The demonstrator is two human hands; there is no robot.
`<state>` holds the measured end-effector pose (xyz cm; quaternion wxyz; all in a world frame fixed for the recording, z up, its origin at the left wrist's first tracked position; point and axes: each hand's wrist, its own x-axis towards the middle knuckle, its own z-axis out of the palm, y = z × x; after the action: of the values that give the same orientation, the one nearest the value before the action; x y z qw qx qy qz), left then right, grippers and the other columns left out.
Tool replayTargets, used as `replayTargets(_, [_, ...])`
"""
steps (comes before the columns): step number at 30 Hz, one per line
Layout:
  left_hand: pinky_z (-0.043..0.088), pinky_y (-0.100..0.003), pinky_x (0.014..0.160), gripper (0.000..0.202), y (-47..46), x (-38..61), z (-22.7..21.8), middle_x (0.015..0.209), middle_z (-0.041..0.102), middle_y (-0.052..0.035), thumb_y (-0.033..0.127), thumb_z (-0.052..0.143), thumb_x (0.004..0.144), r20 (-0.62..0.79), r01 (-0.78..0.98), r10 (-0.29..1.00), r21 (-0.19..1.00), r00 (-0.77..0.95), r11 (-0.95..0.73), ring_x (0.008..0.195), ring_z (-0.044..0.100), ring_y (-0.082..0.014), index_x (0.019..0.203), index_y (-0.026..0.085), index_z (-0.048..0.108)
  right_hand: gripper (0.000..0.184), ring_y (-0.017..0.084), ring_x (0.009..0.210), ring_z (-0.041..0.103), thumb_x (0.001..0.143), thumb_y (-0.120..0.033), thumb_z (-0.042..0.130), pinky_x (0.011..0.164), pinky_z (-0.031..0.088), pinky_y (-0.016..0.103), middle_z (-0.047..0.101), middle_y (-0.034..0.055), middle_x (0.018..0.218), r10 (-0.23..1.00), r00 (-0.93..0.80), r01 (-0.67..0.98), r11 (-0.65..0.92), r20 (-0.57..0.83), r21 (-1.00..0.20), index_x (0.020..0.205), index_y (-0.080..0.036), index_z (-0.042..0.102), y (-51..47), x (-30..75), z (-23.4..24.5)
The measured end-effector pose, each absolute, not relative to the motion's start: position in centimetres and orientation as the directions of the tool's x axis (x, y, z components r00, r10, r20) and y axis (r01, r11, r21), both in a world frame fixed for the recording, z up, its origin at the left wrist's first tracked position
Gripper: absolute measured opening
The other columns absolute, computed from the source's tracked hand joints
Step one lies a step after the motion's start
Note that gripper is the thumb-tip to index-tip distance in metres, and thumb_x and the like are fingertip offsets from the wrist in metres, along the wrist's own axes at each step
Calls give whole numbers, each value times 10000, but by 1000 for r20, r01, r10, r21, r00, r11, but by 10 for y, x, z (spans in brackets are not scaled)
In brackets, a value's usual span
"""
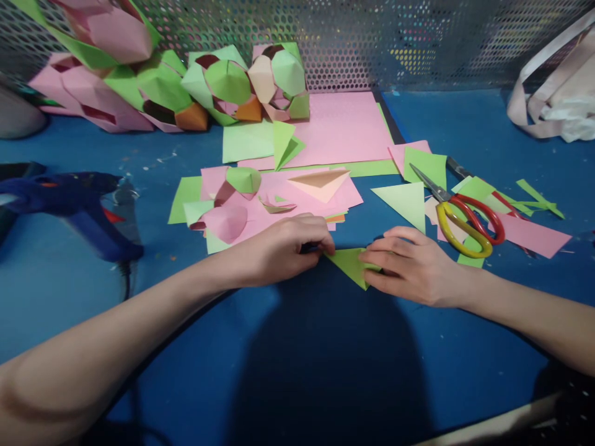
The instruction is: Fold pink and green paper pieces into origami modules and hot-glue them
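A folded green paper triangle (pixel 349 263) lies on the blue table between my hands. My left hand (pixel 297 248) pinches its left corner between thumb and fingertips. Across its right part, my right hand (pixel 409 266) presses with the fingers, hiding that side of the paper. Just beyond my left hand is a pile of pink sheets (pixel 274 186) with curled green and pink pieces and a folded peach paper (pixel 321 184) on top. A pale green triangle (pixel 404 201) lies beyond my right hand. Scissors (pixel 465 223) with red and yellow handles rest on paper scraps to the right.
A blue glue gun (pixel 79 204) lies at the left, its cord trailing forward. Folded paper shapes (pixel 227 83) stand along the perforated metal panel (pixel 341 43) at the back. Larger pink sheets (pixel 344 127) lie before it. A pale strap (pixel 527 102) and bag sit at the back right.
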<state>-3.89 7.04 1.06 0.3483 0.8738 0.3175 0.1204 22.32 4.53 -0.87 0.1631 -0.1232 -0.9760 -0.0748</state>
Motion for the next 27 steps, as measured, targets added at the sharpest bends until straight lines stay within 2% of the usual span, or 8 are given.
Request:
replayTargets(10, [438, -231, 716, 196, 70, -39, 11, 856, 608, -30, 34, 470, 780, -6, 462, 631, 687, 775, -561, 808, 556, -130, 836, 166, 604, 130, 180, 1089, 510, 912, -187, 515, 965, 372, 386, 641, 46, 1123, 203, -925, 253, 960, 323, 123, 994, -201, 616, 45, 224, -8])
replayTargets(15, [440, -236, 718, 196, 70, -39, 10, 857, 606, -33, 30, 475, 777, 4, 453, 629, 690, 778, -564, 810, 556, -132, 838, 162, 607, 179, 179, 1016, 518, 916, -188, 482, 915, 367, 365, 638, 45, 1079, 208, -945, 244, 962, 251, 120, 1031, -181, 619, 44, 225, -3])
replayTargets(21, [438, -237, 715, 206, 71, -40, 9, 856, 609, -32, 31, 469, 771, 0, 471, 638, 676, 770, -567, 804, 556, -132, 837, 162, 614, 265, 207, 967, 546, 931, -227, 413, 844, 367, 390, 643, 100, 1084, 222, -969, 232, 969, 110, 88, 1042, -123, 630, 36, 222, 8])
replayTargets(27, [459, -258, 707, 213, 62, -35, 16, 830, 627, -30, 29, 451, 767, 29, 536, 700, 621, 713, -572, 787, 569, -145, 818, 162, 610, 270, 229, 954, 571, 929, -199, 418, 802, 383, 401, 636, 139, 1113, 244, -968, 250, 961, 64, 115, 1065, -95, 627, 27, 219, 12])
